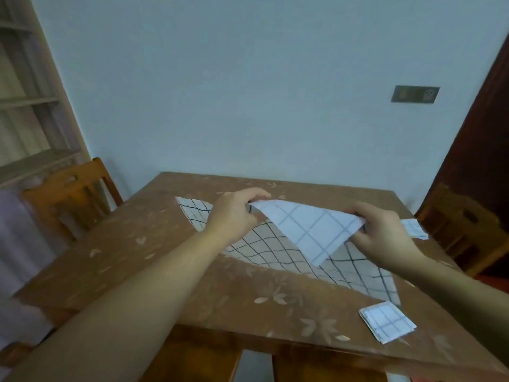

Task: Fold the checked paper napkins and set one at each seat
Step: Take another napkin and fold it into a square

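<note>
At mid-frame above the table (137, 244), the left hand (234, 216) and right hand (385, 235) pinch opposite corners of a half-folded checked napkin (308, 230), while a folded napkin (387, 322) at lower right and a second folded napkin (414, 228) at the right edge already lie placed, leaving other seats seemingly unserved.

A pale blue wall (220, 78) with a socket plate (415, 94), wooden shelving (30, 111) left, dark door (479, 139) right.

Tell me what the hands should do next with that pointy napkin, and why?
Probably bring the two pinched corners together, folding it smaller. The left hand and right hand each pinch a corner of the napkin, which hangs above the table as a wide triangle. The near folded napkin and the far folded napkin are much smaller, so this one likely needs another fold.
</note>
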Demonstrator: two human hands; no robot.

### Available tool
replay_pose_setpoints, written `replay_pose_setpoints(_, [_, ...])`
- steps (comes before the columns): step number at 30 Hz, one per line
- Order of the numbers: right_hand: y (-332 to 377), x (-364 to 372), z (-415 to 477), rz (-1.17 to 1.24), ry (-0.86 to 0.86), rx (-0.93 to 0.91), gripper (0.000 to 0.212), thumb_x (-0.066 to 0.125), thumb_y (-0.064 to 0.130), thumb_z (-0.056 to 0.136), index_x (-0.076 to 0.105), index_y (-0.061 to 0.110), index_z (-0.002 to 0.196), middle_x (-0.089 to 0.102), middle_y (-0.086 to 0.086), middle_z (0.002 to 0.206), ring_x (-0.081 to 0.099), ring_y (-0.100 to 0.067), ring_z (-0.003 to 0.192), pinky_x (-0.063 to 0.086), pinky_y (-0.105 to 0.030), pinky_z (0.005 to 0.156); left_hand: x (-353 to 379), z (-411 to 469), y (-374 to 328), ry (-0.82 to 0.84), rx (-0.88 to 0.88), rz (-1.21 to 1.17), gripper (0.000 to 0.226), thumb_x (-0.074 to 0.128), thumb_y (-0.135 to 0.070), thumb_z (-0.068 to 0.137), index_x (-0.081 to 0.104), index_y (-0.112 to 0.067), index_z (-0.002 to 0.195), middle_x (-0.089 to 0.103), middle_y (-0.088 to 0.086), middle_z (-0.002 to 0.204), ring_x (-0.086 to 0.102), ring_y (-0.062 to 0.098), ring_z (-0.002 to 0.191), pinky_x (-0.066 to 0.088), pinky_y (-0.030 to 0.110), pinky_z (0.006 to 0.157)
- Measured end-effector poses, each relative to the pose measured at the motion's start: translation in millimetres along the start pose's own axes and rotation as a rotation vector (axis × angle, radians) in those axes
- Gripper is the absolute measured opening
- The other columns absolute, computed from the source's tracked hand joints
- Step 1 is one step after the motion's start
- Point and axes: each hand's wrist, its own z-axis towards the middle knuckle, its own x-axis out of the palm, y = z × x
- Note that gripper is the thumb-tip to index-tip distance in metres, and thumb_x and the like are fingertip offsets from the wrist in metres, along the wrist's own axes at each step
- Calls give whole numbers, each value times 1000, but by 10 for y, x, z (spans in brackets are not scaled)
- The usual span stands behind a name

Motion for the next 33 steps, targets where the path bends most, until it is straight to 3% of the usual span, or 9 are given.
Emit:
replay_pose_setpoints(4, [269, -209, 5, 0, -35, -64, 8, 66, 12, 82, 64, 19, 85, 65, 10, 72, 59, -11, 69, 44, -24, 58, -164, -213, 128, 176, -33, 290, 31, 73, -39, 75, 72, -30, 104, 74, -8, 95, 67, 18, 90, 53, 33, 76])
replay_pose_setpoints(6, [355, -271, -66, -32, -21, -153, 12, 68, 11, 80, 64, 20, 86, 64, 13, 73, 59, -9, 65, 48, -30, 59, -173, -307, 140, 129, -72, 264, 7, 69, -21, 79, 76, -20, 81, 73, -2, 78, 66, 23, 78, 49, 31, 71])
replay_pose_setpoints(8, [383, -307, -176, -82, 16, -284, 16, 69, 17, 75, 60, 26, 84, 62, 17, 74, 60, -8, 66, 52, -35, 57, -188, -344, 88, 53, -107, 207, 19, 62, -4, 76, 75, -17, 72, 73, -1, 74, 67, 21, 76, 49, 29, 74])
replay_pose_setpoints(13, [437, -266, -604, -205, 332, -562, 34, 79, 32, 69, 53, 34, 91, 62, 16, 77, 58, -3, 61, 47, -22, 50, -248, -324, -186, -59, -124, 42, 23, 62, 3, 76, 76, -15, 79, 72, -5, 83, 66, 14, 85, 48, 27, 79])
replay_pose_setpoints(17, [619, -320, -717, 139, 702, -237, 45, 69, 67, 70, 61, 34, 99, 63, 18, 98, 61, -3, 86, 50, -22, 74, -213, -277, -448, -23, -228, -179, 26, 56, -5, 79, 76, -21, 73, 71, 1, 85, 65, 9, 80, 50, 22, 75])
replay_pose_setpoints(22, [544, -209, -288, 519, 234, 118, 22, 65, 43, 86, 67, 22, 86, 68, 9, 82, 64, -10, 80, 50, -31, 73, -212, -315, -723, -12, -172, -237, 26, 57, -7, 76, 77, -22, 70, 75, 0, 79, 69, 15, 78, 52, 26, 77])
replay_pose_setpoints(27, [314, 56, -62, 588, 790, 316, 60, 70, 55, 76, 59, 28, 128, 62, 14, 127, 56, -3, 119, 42, -23, 99, -283, -205, -777, 33, -207, -213, 40, 61, 5, 81, 76, -29, 65, 73, -15, 71, 68, 3, 78, 46, 6, 68])
replay_pose_setpoints(30, [327, 172, -103, 551, 889, 220, 31, 70, 40, 85, 73, 19, 107, 74, 3, 108, 69, -15, 102, 53, -35, 93, -347, -245, -762, -8, -199, -125, 31, 65, 1, 79, 74, -28, 68, 72, -13, 66, 67, 11, 79, 50, 12, 63])
replay_pose_setpoints(33, [329, 166, 2, 359, 718, 145, 27, 68, 32, 88, 71, 5, 85, 73, -5, 81, 70, -15, 77, 53, -30, 73, -434, -409, -732, -69, -47, 8, 26, 68, -2, 79, 76, -27, 78, 74, -7, 76, 69, 13, 76, 55, 24, 66])
